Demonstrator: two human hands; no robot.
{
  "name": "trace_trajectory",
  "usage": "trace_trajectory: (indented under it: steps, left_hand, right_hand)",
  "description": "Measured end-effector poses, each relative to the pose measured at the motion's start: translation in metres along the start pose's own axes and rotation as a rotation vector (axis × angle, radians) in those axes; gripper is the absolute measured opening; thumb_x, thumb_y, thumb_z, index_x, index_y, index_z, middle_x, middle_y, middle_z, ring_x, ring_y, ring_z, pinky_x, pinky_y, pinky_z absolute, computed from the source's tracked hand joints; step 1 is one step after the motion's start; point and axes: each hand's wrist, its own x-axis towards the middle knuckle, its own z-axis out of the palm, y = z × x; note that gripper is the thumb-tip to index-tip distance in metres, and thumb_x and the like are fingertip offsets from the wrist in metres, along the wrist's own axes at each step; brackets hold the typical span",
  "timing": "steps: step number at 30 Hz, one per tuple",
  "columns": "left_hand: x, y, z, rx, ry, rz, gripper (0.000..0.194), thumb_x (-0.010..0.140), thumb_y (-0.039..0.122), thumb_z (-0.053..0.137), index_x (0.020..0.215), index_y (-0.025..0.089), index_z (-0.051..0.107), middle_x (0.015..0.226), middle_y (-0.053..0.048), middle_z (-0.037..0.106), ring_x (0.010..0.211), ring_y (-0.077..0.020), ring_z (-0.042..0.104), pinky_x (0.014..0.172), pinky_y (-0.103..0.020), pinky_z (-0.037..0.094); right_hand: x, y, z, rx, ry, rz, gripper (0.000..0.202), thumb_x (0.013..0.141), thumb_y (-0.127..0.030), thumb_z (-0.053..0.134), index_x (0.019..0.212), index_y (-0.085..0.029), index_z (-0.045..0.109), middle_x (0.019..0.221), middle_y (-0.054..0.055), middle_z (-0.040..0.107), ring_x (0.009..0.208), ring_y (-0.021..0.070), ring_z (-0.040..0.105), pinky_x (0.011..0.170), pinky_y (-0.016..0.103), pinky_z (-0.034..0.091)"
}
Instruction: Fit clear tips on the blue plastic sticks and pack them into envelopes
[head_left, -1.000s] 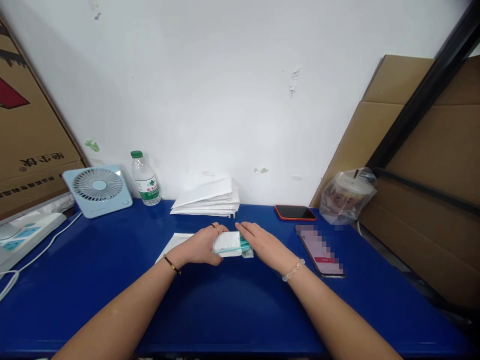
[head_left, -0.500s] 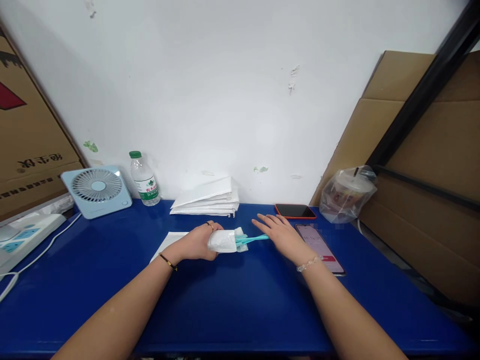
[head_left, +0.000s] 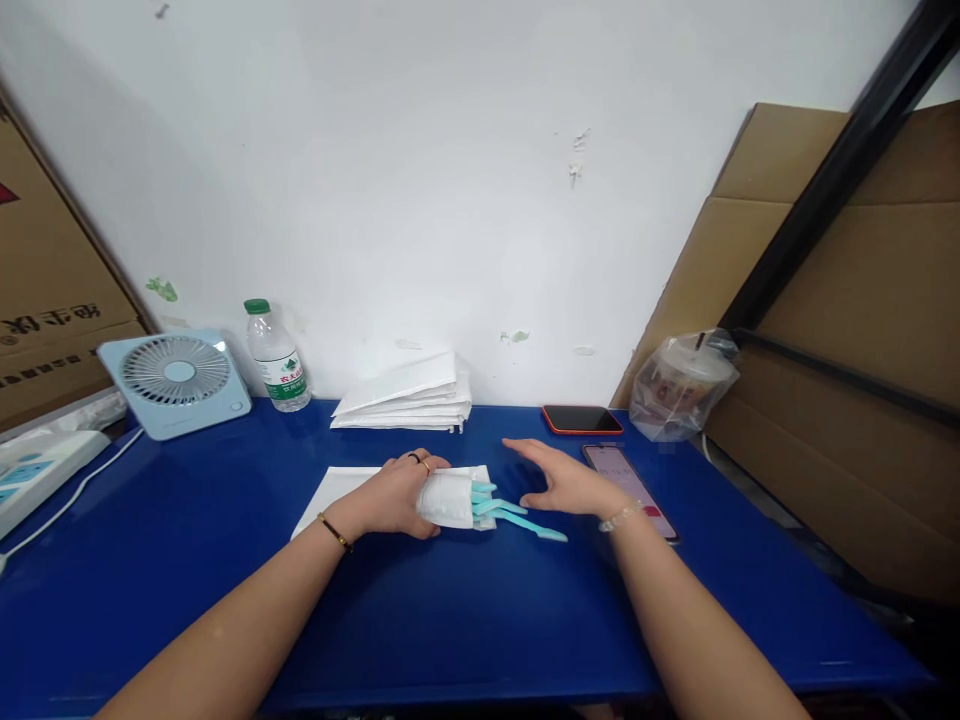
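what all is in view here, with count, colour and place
envelope: 1, white, under the left hand, mouth to the right
sticks: several, teal, poking out of the envelope; exact count unclear
envelope stack: 1, white, against the wall
fan: 1, light blue, far left
bottle: 1, clear with green cap, right of the fan
power strip: 1, white, left edge
phones: 2, one red-edged at the back, one with a lit pinkish screen nearer
bagged cup: 1, pale lid, back right
cardboard: brown, both sides
table: 1, blue
hands: 2, left on the envelope, right open beside the sticks
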Motion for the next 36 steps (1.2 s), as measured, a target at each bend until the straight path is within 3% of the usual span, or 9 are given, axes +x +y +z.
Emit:
trace_trajectory:
  steps: [4, 7, 11, 16, 21, 24, 28, 33, 36]
  left_hand:
    - [0.000, -0.004, 0.002, 0.014, -0.002, 0.006, 0.086, 0.050, 0.050, 0.074, 0.127, 0.026, 0.046, 0.114, -0.006, 0.053, 0.107, -0.0296, 0.051, 0.088, -0.035, 0.039]
    - [0.000, -0.004, 0.002, 0.007, -0.002, -0.007, 0.085, 0.050, 0.050, 0.074, 0.127, 0.027, 0.047, 0.114, -0.006, 0.053, 0.105, -0.0293, 0.052, 0.088, -0.036, 0.039]
    - [0.000, -0.001, 0.000, -0.010, -0.017, 0.001, 0.085, 0.050, 0.048, 0.075, 0.127, 0.028, 0.047, 0.114, -0.005, 0.053, 0.106, -0.0295, 0.051, 0.090, -0.037, 0.038]
    - [0.001, 0.001, 0.001, -0.006, -0.020, 0.008, 0.083, 0.051, 0.044, 0.075, 0.127, 0.027, 0.047, 0.113, -0.005, 0.053, 0.107, -0.0289, 0.051, 0.090, -0.037, 0.038]
    - [0.002, 0.000, 0.003, -0.007, -0.021, 0.018, 0.085, 0.050, 0.046, 0.075, 0.128, 0.027, 0.045, 0.114, -0.005, 0.053, 0.107, -0.0287, 0.051, 0.090, -0.036, 0.039]
    - [0.002, 0.000, 0.003, -0.004, -0.020, 0.014, 0.086, 0.050, 0.046, 0.076, 0.128, 0.027, 0.045, 0.113, -0.005, 0.053, 0.107, -0.0290, 0.051, 0.090, -0.036, 0.039]
    - [0.002, 0.000, 0.003, 0.001, -0.028, -0.020, 0.086, 0.049, 0.048, 0.076, 0.127, 0.027, 0.046, 0.115, -0.006, 0.053, 0.108, -0.0301, 0.051, 0.090, -0.037, 0.039]
    - [0.005, -0.004, 0.003, -0.042, -0.074, -0.038, 0.100, 0.046, 0.063, 0.074, 0.133, 0.027, 0.041, 0.125, -0.009, 0.049, 0.115, -0.0328, 0.046, 0.095, -0.040, 0.036]
    - [0.010, -0.008, 0.007, -0.063, -0.062, -0.060, 0.090, 0.059, 0.069, 0.064, 0.133, 0.024, 0.042, 0.128, -0.011, 0.049, 0.119, -0.0319, 0.044, 0.095, -0.041, 0.036]
  right_hand:
    - [-0.012, 0.016, -0.018, -0.042, -0.119, 0.220, 0.068, 0.058, -0.045, 0.076, 0.117, -0.018, 0.058, 0.111, 0.010, 0.055, 0.094, 0.0237, 0.057, 0.078, 0.033, 0.048]
    - [-0.015, 0.012, -0.018, -0.101, -0.246, 0.277, 0.053, 0.045, -0.039, 0.083, 0.090, -0.018, 0.065, 0.087, 0.004, 0.060, 0.074, 0.0194, 0.057, 0.059, 0.026, 0.044]
    - [-0.009, 0.001, -0.004, -0.071, -0.276, 0.262, 0.015, 0.061, -0.021, 0.073, 0.071, -0.017, 0.063, 0.070, 0.001, 0.062, 0.061, 0.0144, 0.056, 0.051, 0.023, 0.038]
    - [0.006, -0.005, 0.018, 0.223, -0.107, 0.080, 0.011, 0.075, -0.021, 0.062, 0.086, -0.017, 0.061, 0.067, 0.000, 0.062, 0.060, 0.0126, 0.059, 0.057, 0.023, 0.045]
    - [0.008, 0.006, 0.022, 0.135, 0.126, 0.140, 0.033, 0.065, -0.023, 0.072, 0.096, -0.018, 0.062, 0.088, 0.004, 0.062, 0.069, 0.0130, 0.059, 0.063, 0.025, 0.048]
    - [0.010, 0.006, 0.028, 0.253, 0.034, 0.202, 0.027, 0.065, -0.018, 0.069, 0.091, -0.016, 0.063, 0.077, 0.002, 0.062, 0.066, 0.0133, 0.059, 0.062, 0.025, 0.049]
    - [0.016, -0.006, 0.037, 0.602, -0.066, 0.134, 0.027, 0.071, -0.015, 0.062, 0.097, -0.014, 0.061, 0.078, 0.003, 0.064, 0.073, 0.0142, 0.064, 0.068, 0.027, 0.053]
    - [0.013, -0.008, 0.031, 0.556, 0.044, 0.207, 0.022, 0.074, -0.017, 0.060, 0.095, -0.013, 0.062, 0.076, 0.004, 0.065, 0.066, 0.0137, 0.063, 0.063, 0.028, 0.053]
    - [0.012, -0.011, 0.031, 0.654, -0.136, 0.170, 0.029, 0.067, -0.020, 0.069, 0.095, -0.013, 0.063, 0.080, 0.005, 0.067, 0.071, 0.0146, 0.065, 0.071, 0.030, 0.054]
